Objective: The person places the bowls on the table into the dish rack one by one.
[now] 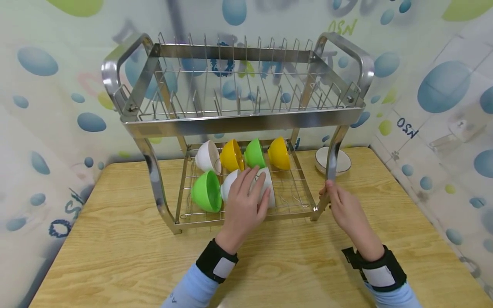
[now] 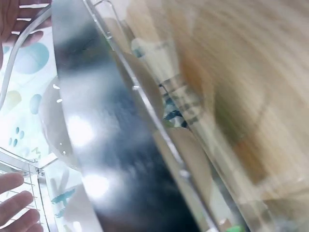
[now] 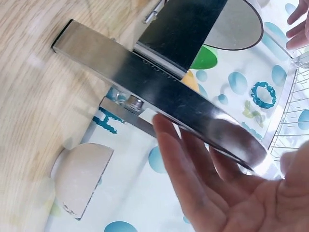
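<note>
My left hand (image 1: 243,205) reaches over the lower tier of a steel dish rack (image 1: 246,124), its fingers extended. In the head view it overlaps two white bowls (image 1: 269,188) that stand tilted on edge. In the right wrist view, the left fingertips (image 3: 298,34) show apart from a white bowl (image 3: 236,24). A green bowl (image 1: 206,191) sits left of them in the same row. My right hand (image 1: 345,207) holds the rack's right front leg (image 3: 193,106), with fingers passing behind the metal.
Behind stand a white bowl (image 1: 208,157), a yellow bowl (image 1: 231,155), a green bowl (image 1: 254,153) and another yellow bowl (image 1: 279,153). A dark-rimmed white bowl (image 1: 343,162) rests on the wooden table (image 1: 115,256), right of the rack. The wire upper tier (image 1: 239,85) overhangs the bowls.
</note>
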Motion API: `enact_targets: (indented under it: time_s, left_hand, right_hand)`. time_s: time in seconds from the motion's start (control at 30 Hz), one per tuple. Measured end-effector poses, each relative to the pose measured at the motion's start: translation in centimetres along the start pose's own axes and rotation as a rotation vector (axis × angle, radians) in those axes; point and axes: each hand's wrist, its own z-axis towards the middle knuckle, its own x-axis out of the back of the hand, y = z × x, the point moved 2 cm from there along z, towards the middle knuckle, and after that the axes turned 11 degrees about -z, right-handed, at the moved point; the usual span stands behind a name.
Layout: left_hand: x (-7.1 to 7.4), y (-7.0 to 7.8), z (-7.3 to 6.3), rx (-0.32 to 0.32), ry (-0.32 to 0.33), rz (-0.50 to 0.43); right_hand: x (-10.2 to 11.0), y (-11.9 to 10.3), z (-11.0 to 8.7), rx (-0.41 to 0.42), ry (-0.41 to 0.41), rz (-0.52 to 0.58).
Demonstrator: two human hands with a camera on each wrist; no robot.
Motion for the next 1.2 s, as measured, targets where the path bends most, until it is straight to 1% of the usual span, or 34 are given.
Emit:
enact_targets:
  time_s: [0.07, 0.17, 0.3, 0.47, 0.63, 0.83, 0.93, 1.1, 1.2]
  left_hand:
    - [0.1, -0.2, -0.4, 0.006, 0.003, -0.002]
    - [0.4, -0.5, -0.7, 0.020, 0.008, -0.001]
    - [0.9, -0.9, -1.1, 0.031, 0.019, -0.013]
    - [1.5, -1.6, -1.4, 0.033, 0.038, -0.016]
    - [1.9, -2.2, -1.9, 0.043, 0.046, -0.001]
    - [2.3, -2.8, -2.6, 0.066, 0.031, 0.012]
    - [2.6, -3.1, -2.9, 0.087, 0.022, 0.011]
    - [3.1, -3.5, -3.2, 0.120, 0.015, 0.005]
    - [3.5, -3.8, -3.4, 0.127, 0.019, 0.000]
  right_hand:
    - [0.1, 0.2, 0.0, -0.028, 0.010, 0.034]
    - [0.4, 0.5, 0.2, -0.063, 0.052, 0.068]
    - [0.6, 1.1, 0.7, -0.082, 0.102, 0.100]
    - [1.0, 2.3, 1.6, -0.115, 0.144, 0.086]
    - [1.4, 4.3, 2.6, -0.177, 0.173, 0.070]
    - [1.3, 7.0, 4.2, -0.260, 0.173, 0.080]
    - [1.2, 8.0, 5.1, -0.288, 0.166, 0.054]
    - [1.4, 8.9, 6.9, -0.314, 0.110, -0.027]
    - [1.5, 9.3, 7.9, -0.306, 0.062, -0.041]
